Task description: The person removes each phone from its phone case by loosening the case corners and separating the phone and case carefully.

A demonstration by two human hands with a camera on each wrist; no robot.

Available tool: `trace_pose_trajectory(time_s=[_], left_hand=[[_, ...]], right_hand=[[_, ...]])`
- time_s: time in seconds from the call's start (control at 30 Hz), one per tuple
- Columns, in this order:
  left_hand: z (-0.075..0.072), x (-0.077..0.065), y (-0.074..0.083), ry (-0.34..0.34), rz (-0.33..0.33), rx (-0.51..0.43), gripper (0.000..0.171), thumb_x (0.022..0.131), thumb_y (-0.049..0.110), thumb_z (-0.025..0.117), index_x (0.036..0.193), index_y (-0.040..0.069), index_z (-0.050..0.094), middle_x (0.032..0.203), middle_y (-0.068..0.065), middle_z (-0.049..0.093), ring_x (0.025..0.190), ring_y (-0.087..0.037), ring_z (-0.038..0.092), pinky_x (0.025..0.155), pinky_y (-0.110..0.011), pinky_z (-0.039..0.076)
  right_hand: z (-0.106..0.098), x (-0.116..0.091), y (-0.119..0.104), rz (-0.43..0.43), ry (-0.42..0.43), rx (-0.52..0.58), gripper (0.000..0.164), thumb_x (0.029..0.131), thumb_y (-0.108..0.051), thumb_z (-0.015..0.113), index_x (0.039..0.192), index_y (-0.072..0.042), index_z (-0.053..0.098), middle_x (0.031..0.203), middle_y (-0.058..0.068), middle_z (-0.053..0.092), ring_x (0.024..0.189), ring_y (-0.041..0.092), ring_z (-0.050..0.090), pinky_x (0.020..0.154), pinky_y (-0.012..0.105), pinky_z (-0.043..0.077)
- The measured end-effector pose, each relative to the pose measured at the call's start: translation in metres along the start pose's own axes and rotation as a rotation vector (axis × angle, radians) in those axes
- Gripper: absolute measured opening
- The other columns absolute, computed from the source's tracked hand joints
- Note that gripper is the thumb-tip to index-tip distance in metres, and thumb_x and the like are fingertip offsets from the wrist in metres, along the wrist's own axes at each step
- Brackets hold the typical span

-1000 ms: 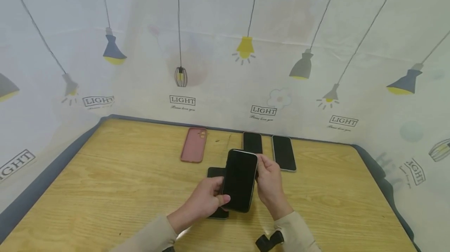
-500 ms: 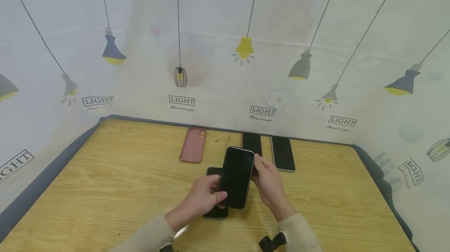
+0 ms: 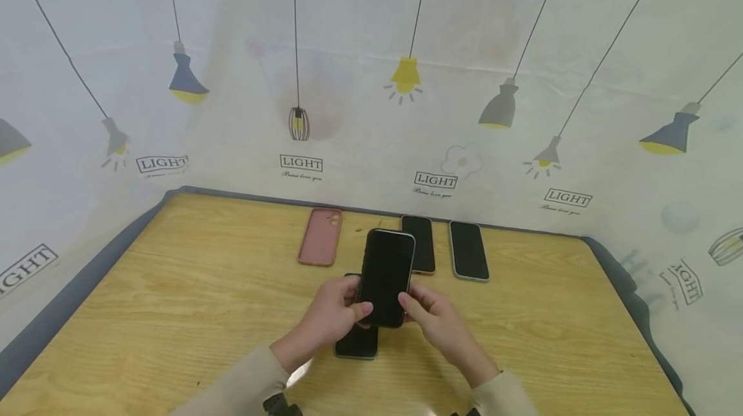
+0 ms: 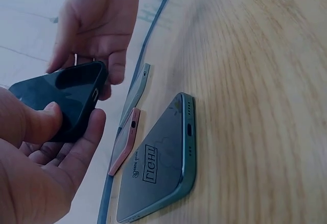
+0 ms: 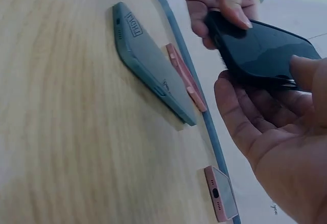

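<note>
Both hands hold a black-screened phone (image 3: 386,274) in a black case, raised over the table. A thin bright rim shows along its top and upper right edge. My left hand (image 3: 327,316) grips the lower left side, thumb on the screen and fingers behind, as the left wrist view of the phone (image 4: 71,94) shows. My right hand (image 3: 444,329) holds the lower right side, its thumb (image 3: 408,303) at the edge and its fingers (image 5: 242,117) underneath. Below lies another phone (image 3: 356,344) with a green frame, partly hidden by the held phone and left hand.
Near the table's back edge lie a pink phone case (image 3: 320,237), a pink-framed phone (image 3: 422,245) and a pale-framed phone (image 3: 469,251). A cloth (image 3: 360,113) printed with lamps stands round the wooden table (image 3: 203,287).
My right hand has slid from the phone's upper right corner down to its lower right edge. The phone has moved slightly farther away. My left hand keeps its grip.
</note>
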State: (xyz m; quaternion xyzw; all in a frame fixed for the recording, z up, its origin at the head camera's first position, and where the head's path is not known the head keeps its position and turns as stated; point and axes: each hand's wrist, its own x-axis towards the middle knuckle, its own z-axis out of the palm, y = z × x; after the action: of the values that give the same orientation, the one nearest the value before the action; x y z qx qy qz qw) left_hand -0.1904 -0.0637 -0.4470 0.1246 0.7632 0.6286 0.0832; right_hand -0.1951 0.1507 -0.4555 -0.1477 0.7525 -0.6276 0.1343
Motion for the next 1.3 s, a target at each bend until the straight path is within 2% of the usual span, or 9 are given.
trace_pose_trajectory(time_s=[0.07,0.2,0.4,0.53,0.77,0.93,1.07,1.17,1.3], left_hand=[[0.000,0.001,0.000,0.012,0.006,-0.009,0.026,0.089,-0.005,0.064,0.115,-0.002,0.064,0.094,-0.016,0.070,0.080,-0.023,0.070,0.060,-0.033,0.061],[0.002,0.001,0.001,0.039,0.013,-0.030,0.024,0.089,-0.005,0.064,0.113,-0.002,0.064,0.092,-0.016,0.070,0.081,-0.023,0.069,0.060,-0.033,0.061],[0.003,0.002,0.000,0.061,0.009,-0.029,0.020,0.088,-0.004,0.065,0.108,-0.002,0.064,0.091,-0.015,0.070,0.081,-0.022,0.069,0.060,-0.031,0.060],[0.004,0.004,-0.001,0.066,0.012,-0.026,0.020,0.088,-0.004,0.065,0.108,-0.002,0.065,0.091,-0.016,0.070,0.080,-0.023,0.070,0.059,-0.031,0.060],[0.004,0.005,0.001,0.052,0.005,-0.006,0.021,0.088,-0.006,0.064,0.109,-0.002,0.065,0.090,-0.014,0.070,0.078,-0.020,0.069,0.060,-0.029,0.060],[0.005,0.004,0.003,0.047,0.012,-0.028,0.022,0.088,-0.006,0.064,0.109,-0.003,0.065,0.090,-0.015,0.070,0.077,-0.022,0.069,0.060,-0.031,0.060],[0.005,0.004,0.004,0.041,0.016,-0.040,0.022,0.087,-0.007,0.064,0.109,-0.004,0.064,0.090,-0.016,0.070,0.077,-0.022,0.069,0.060,-0.032,0.061],[0.006,0.005,0.004,0.034,0.013,-0.043,0.022,0.087,-0.009,0.063,0.108,-0.005,0.064,0.089,-0.017,0.069,0.076,-0.022,0.069,0.060,-0.033,0.061],[0.006,0.006,0.003,0.026,0.011,-0.048,0.021,0.087,-0.010,0.062,0.107,-0.006,0.064,0.089,-0.017,0.069,0.076,-0.021,0.069,0.061,-0.035,0.061]], right_hand=[[0.002,-0.002,0.003,-0.008,-0.021,-0.019,0.038,0.102,-0.027,0.051,0.125,0.002,0.058,0.117,0.019,0.065,0.093,0.019,0.066,0.085,0.031,0.057],[0.007,-0.005,0.007,-0.035,-0.019,0.028,0.036,0.102,-0.022,0.052,0.123,0.007,0.057,0.107,0.026,0.065,0.086,0.026,0.067,0.082,0.038,0.059],[0.018,-0.007,0.010,-0.028,0.096,0.089,0.034,0.101,-0.018,0.051,0.120,0.010,0.058,0.102,0.027,0.066,0.079,0.017,0.067,0.078,0.030,0.059],[0.024,-0.008,0.011,-0.010,0.174,0.124,0.029,0.102,-0.014,0.048,0.117,0.008,0.060,0.097,0.026,0.067,0.075,0.017,0.067,0.077,0.028,0.059],[0.029,-0.009,0.012,-0.007,0.235,0.151,0.026,0.103,-0.007,0.043,0.114,0.007,0.062,0.089,0.023,0.066,0.072,0.017,0.065,0.074,0.028,0.058],[0.027,-0.010,0.014,-0.007,0.233,0.186,0.029,0.103,-0.011,0.043,0.112,0.011,0.060,0.083,0.014,0.067,0.071,0.016,0.063,0.070,0.026,0.057],[0.024,-0.012,0.015,0.000,0.204,0.259,0.035,0.103,-0.016,0.044,0.114,0.014,0.057,0.078,0.006,0.066,0.071,0.016,0.062,0.066,0.026,0.055],[0.022,-0.012,0.017,0.014,0.169,0.331,0.035,0.103,-0.021,0.045,0.116,0.008,0.059,0.080,0.003,0.065,0.074,0.017,0.062,0.067,0.025,0.055],[0.018,-0.012,0.018,0.023,0.113,0.401,0.027,0.103,-0.024,0.045,0.111,-0.011,0.067,0.085,0.000,0.065,0.078,0.017,0.063,0.070,0.025,0.054]])
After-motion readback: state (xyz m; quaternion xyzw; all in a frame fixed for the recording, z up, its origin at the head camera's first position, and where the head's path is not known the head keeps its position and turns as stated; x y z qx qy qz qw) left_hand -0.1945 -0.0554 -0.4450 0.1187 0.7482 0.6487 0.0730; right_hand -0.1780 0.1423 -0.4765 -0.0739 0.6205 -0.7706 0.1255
